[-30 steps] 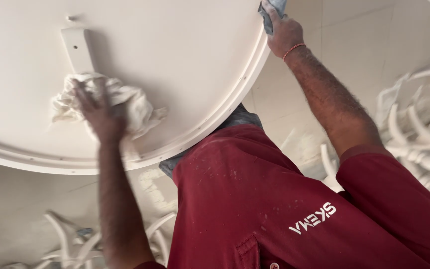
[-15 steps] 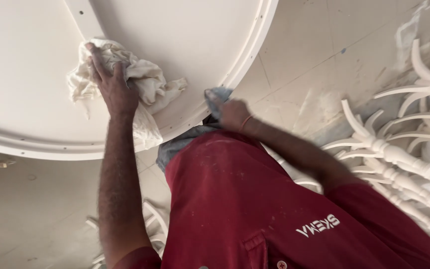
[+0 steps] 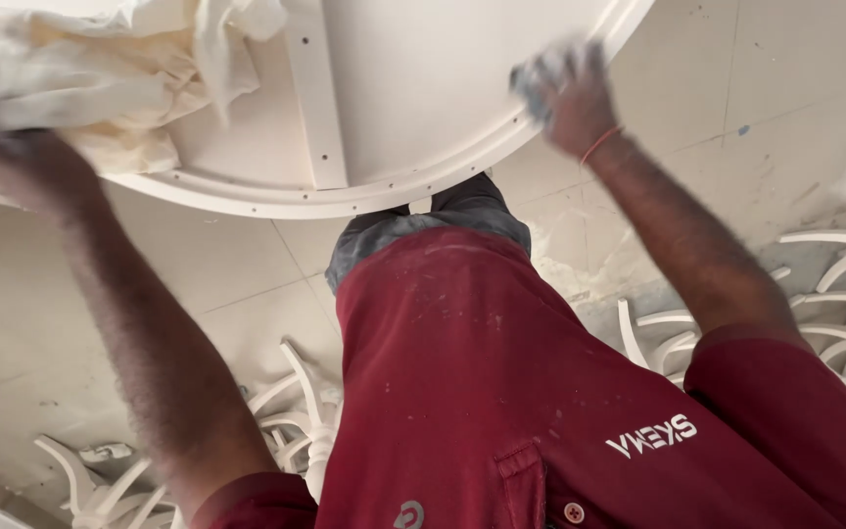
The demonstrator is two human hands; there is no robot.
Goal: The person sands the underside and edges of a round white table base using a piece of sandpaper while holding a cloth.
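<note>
Head view: left hand (image 3: 12, 147) at ten o'clock grips a crumpled rag (image 3: 100, 69) on the round white panel (image 3: 423, 98); right hand (image 3: 565, 98) clutches a blurred grey pad at the one-o'clock rim. Rubbing step; next calls for steady rim pressure.

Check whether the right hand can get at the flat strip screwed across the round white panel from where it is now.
Probably yes: the right hand rests on the panel rim, and bare surface lies between it and the strip.

A round white panel (image 3: 423, 98) with a raised rim carries a flat white strip (image 3: 315, 98) across it and a crumpled cream cloth (image 3: 100, 73) on its surface; beneath, the pale tiled floor (image 3: 727, 88) bears curved white moulded pieces (image 3: 834, 294) at right and lower left.
</note>
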